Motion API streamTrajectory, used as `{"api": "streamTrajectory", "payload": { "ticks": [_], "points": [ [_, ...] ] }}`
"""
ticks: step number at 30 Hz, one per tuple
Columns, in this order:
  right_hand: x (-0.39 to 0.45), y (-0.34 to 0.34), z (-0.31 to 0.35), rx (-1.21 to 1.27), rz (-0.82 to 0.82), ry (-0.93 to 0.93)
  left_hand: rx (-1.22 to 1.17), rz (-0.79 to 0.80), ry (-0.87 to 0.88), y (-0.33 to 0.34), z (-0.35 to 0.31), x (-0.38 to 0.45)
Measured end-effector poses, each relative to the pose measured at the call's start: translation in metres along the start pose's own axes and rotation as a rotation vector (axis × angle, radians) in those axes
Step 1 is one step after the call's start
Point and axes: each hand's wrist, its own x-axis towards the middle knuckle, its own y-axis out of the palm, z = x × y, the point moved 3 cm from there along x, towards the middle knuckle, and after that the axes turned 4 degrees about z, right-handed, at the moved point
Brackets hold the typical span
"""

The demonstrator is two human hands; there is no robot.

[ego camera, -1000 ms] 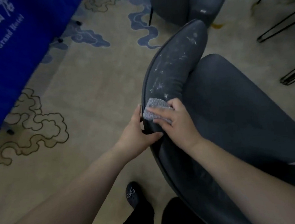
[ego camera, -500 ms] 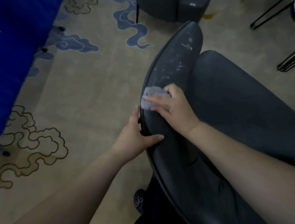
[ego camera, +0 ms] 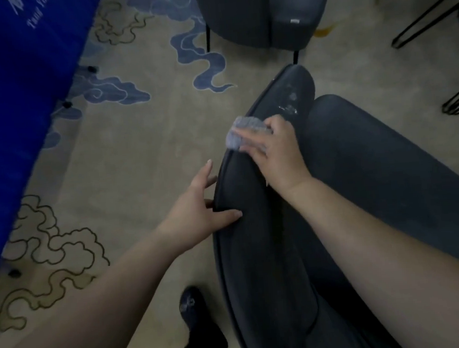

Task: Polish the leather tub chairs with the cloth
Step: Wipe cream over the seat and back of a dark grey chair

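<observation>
**Wiping the chair's top rim, white marks ahead**

Step in hand: polishing the curved backrest rim of the near tub chair (ego camera: 259, 254). Right hand (ego camera: 279, 153) presses the grey cloth (ego camera: 240, 131) flat onto the rim, fingers spread over it, thumb side hidden, so pressing rather than pinching as far as I can tell. Left hand (ego camera: 198, 206) steadies the chair, thumb on top of the rim, fingers against its outer side, not curled tight.

The cloth sits under the right fingertips, poking out past them toward the carpet (ego camera: 144, 158). White smears (ego camera: 290, 101) lie just beyond the cloth, near the rim's far end. Next move likely calls for pushing the cloth forward over those smears with steady pressure. A second tub chair (ego camera: 259, 12) stands farther off, seemingly untouched.
</observation>
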Motion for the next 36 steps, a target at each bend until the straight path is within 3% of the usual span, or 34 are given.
{"api": "streamTrajectory", "payload": {
  "ticks": [2,6,9,14,21,24,27,32,36],
  "points": [
    [0.0,0.001,-0.004,0.046,-0.045,0.063,0.013,0.025,0.004,-0.005,-0.007,0.011],
    [-0.052,0.008,0.007,0.141,-0.024,-0.059,0.153,0.081,0.043,-0.01,-0.02,0.031],
    [-0.031,0.005,-0.004,0.083,-0.011,-0.104,0.237,0.136,0.06,-0.014,-0.026,0.048],
    [0.028,-0.005,-0.035,0.124,-0.212,0.266,0.28,0.231,0.104,-0.019,-0.037,0.079],
    [-0.009,0.012,-0.005,0.197,-0.213,0.171,0.288,0.393,0.167,-0.039,-0.056,0.126],
    [0.039,-0.001,-0.036,0.132,-0.332,0.341,0.329,0.475,0.171,-0.047,-0.066,0.143],
    [0.056,-0.005,-0.056,0.246,-0.453,0.521,0.35,0.517,0.196,-0.047,-0.075,0.155],
    [0.017,0.011,-0.03,0.266,-0.449,0.411,0.368,0.557,0.273,-0.038,-0.087,0.169],
    [0.057,-0.007,-0.063,0.213,-0.428,0.467,0.394,0.588,0.283,-0.038,-0.09,0.177]
  ]
}}
